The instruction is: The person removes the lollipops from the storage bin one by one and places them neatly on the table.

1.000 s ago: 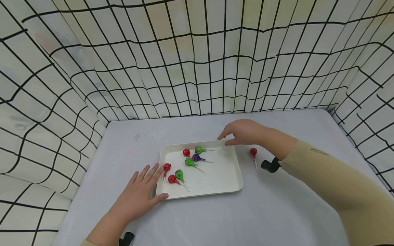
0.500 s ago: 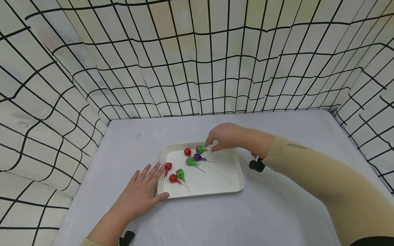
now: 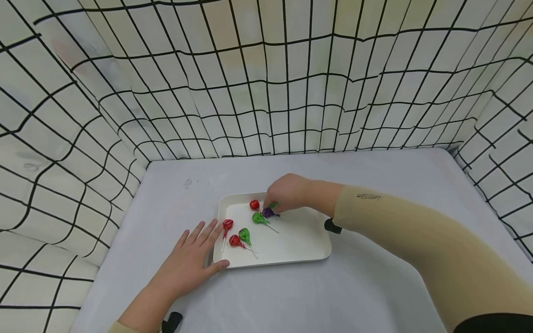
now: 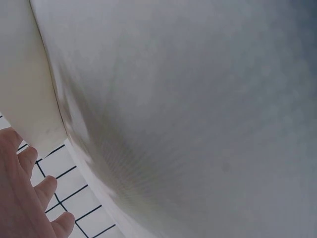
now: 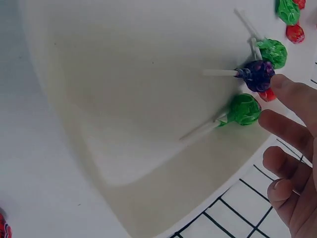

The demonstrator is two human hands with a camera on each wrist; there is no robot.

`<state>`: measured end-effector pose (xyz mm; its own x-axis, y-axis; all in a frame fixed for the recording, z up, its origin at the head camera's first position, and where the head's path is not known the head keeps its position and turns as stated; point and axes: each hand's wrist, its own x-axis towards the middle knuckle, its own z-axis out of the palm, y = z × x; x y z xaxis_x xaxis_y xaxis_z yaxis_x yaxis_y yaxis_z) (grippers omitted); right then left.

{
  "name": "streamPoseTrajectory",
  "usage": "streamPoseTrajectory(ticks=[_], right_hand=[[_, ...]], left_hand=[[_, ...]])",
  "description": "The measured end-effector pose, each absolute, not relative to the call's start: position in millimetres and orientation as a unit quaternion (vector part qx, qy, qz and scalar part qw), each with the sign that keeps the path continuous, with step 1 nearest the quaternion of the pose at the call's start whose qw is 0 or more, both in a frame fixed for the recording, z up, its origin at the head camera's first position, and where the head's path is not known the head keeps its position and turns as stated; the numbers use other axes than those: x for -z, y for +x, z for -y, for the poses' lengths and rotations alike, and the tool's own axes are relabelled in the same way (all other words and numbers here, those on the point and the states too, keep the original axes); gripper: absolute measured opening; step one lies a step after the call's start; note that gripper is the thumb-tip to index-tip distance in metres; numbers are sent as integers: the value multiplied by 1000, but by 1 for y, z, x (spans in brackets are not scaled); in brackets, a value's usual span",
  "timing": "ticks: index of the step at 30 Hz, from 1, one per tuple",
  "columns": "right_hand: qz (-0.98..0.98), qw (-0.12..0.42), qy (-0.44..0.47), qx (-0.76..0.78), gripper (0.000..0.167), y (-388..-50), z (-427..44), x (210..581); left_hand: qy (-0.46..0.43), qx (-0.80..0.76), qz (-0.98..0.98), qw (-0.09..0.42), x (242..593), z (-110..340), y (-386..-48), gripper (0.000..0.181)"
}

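Observation:
A white tray (image 3: 300,240) holds several wrapped lollipops. My right hand (image 3: 287,192) reaches over its far side, covering part of a green lollipop (image 5: 243,110). In the right wrist view one fingertip is at the purple lollipop (image 5: 258,75) and another is beside that green one; no pinch shows. A second green lollipop (image 3: 259,217) and a red one (image 3: 254,205) lie close by. My left hand (image 3: 188,259) lies spread at the tray's left edge, fingertips near another red lollipop (image 3: 227,224).
Near the tray's left front lie a green lollipop (image 3: 244,235) and a red one (image 3: 234,240). White cloth covers the table (image 3: 266,296). White walls with a black grid (image 3: 291,92) stand behind and at both sides. A red wrapped sweet (image 5: 4,229) shows on the cloth in the right wrist view.
My right hand has moved left and down from the tray's far right corner onto the green and purple lollipops. Its arm now hides the red lollipop right of the tray. My left hand stays still.

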<state>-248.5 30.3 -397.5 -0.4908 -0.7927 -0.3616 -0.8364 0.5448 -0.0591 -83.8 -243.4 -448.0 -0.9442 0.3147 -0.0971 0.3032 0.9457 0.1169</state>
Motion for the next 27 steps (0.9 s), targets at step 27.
streamPoseTrajectory(ticks=[27], right_hand=[[-861,169,-470,-96,36,-249,-17,413]], left_hand=[[154,-61,-984,65,442,240,-83,94]])
